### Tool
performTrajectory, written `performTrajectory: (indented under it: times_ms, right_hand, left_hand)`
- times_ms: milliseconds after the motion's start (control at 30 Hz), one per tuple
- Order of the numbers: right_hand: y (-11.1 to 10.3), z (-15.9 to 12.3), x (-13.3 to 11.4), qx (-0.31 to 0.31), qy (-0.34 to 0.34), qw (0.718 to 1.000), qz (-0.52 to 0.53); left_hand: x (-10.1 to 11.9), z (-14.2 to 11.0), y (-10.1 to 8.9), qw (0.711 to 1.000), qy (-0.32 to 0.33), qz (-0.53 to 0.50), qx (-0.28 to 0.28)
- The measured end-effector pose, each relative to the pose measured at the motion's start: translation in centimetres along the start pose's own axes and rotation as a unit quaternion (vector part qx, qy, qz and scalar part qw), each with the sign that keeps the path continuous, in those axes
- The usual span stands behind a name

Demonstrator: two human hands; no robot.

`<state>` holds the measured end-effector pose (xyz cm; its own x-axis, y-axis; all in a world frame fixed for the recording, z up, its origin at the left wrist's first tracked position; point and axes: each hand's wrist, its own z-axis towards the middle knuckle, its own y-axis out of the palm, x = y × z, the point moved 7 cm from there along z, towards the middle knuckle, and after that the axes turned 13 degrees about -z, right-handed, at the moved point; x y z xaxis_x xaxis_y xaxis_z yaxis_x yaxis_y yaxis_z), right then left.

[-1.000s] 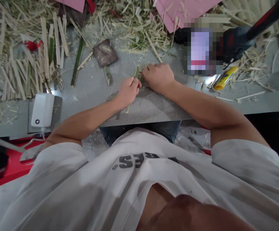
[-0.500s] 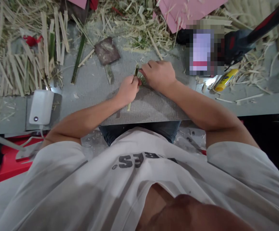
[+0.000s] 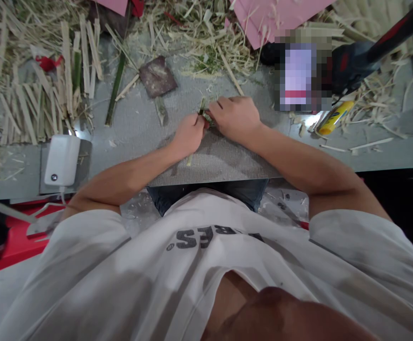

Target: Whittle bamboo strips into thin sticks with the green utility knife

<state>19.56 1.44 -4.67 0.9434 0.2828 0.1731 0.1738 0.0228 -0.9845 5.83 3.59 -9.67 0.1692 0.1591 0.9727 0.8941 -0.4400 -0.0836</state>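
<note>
My left hand (image 3: 188, 135) is closed round a narrow bamboo strip (image 3: 202, 105). Its greenish upper end sticks out above the fingers, and a pale lower end shows under the hand. Right beside it my right hand (image 3: 235, 117) is closed with curled fingers, its fingertips at the strip near my left thumb. What the right fingers grip is hidden. Beyond the hands lie a dark square blade (image 3: 158, 77) with a short bamboo piece (image 3: 160, 111) at its lower edge, and a longer green bamboo strip (image 3: 115, 90).
Cut bamboo sticks (image 3: 32, 111) are heaped at the left, and shavings (image 3: 192, 33) cover the back. A white power bank (image 3: 62, 160) lies at the left front. Pink paper (image 3: 273, 19), a blurred-out phone (image 3: 298, 76) and a yellow tube (image 3: 335, 117) are at the right.
My right hand has shifted slightly down and right, towards me. The left hand keeps its hold, and the strip's upper end sits a little lower.
</note>
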Motion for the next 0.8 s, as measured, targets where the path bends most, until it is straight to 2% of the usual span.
performTrajectory:
  times_ms: [33,133,267,467,800]
  right_hand:
    - [0.1,0.1,0.0,0.002,0.003,1.000,0.004]
    - [0.2,0.3,0.3,0.011,0.014,1.000,-0.006]
    - [0.4,0.4,0.0,0.012,-0.013,1.000,-0.016]
    - [0.5,0.5,0.3,0.019,-0.005,0.999,-0.026]
    - [0.6,0.6,0.6,0.017,0.009,1.000,-0.015]
  left_hand:
    - [0.1,-0.1,-0.2,1.000,-0.003,0.000,0.015]
    - [0.2,-0.3,0.0,0.999,-0.033,-0.019,-0.001]
    - [0.8,-0.6,0.1,0.999,-0.032,-0.024,0.006]
    - [0.3,-0.5,0.3,0.995,-0.060,-0.074,0.011]
    - [-0.4,0.1,0.1,0.999,-0.027,-0.031,0.002]
